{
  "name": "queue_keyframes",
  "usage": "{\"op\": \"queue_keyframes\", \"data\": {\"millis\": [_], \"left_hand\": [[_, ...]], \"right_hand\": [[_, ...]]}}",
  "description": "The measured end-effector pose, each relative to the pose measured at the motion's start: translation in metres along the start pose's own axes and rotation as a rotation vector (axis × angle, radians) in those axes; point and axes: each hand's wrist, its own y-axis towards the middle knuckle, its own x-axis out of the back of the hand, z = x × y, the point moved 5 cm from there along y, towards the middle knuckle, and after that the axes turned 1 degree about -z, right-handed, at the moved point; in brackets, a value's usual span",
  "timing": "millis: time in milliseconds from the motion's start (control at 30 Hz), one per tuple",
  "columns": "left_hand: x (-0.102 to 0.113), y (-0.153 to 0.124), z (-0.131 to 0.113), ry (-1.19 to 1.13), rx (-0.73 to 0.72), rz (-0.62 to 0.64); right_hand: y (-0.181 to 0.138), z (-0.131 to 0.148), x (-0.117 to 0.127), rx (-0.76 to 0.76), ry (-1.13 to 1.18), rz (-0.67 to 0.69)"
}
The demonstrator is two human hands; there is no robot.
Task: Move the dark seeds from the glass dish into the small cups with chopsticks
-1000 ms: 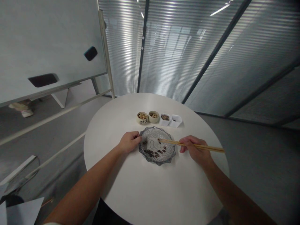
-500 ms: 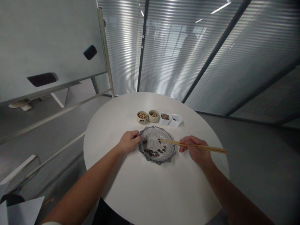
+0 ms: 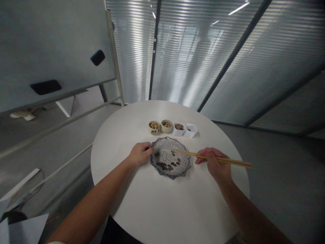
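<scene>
A clear glass plate (image 3: 170, 175) with a scalloped rim stands on the round white table (image 3: 162, 206). Several small dark seeds (image 3: 167, 166) lie in it, mostly along its near side. My left hand (image 3: 141, 153) pinches the plate's left edge. In my right hand (image 3: 215, 162) is a pair of wooden chopsticks (image 3: 189, 154), held out to the left over the plate. Their tips are by a dark seed in the plate's upper middle; whether they grip it I cannot tell.
Behind the plate is a row of small containers: a cream bowl of pale nuts (image 3: 154, 131), a second cream bowl (image 3: 167, 128), a white dish of brownish bits (image 3: 178, 131) and a nearly bare white dish (image 3: 191, 131). A whiteboard (image 3: 56, 40) stands to the left.
My right hand has shifted slightly, and the chopsticks' rear ends have moved a little to the right. The left hand keeps its hold on the plate.
</scene>
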Motion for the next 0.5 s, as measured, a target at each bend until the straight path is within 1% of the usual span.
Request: {"op": "queue_keyframes", "data": {"millis": [100, 200, 300, 500], "left_hand": [[-0.0003, 0.0002, 0.0004, 0.002, 0.010, 0.002], [-0.0010, 0.0004, 0.0019, 0.001, 0.012, 0.001], [-0.0014, 0.0007, 0.0031, -0.002, 0.003, -0.002], [-0.0011, 0.0004, 0.0031, 0.000, -0.001, 0.002]], "right_hand": [[0.0006, 0.0013, 0.0001, 0.010, -0.064, 0.099], [0.0014, -0.0010, 0.0019, -0.013, -0.072, 0.142], [0.0024, -0.0032, 0.0024, -0.043, -0.057, 0.144], [0.0035, -0.0013, -0.0029, -0.131, 0.018, 0.087]]}}
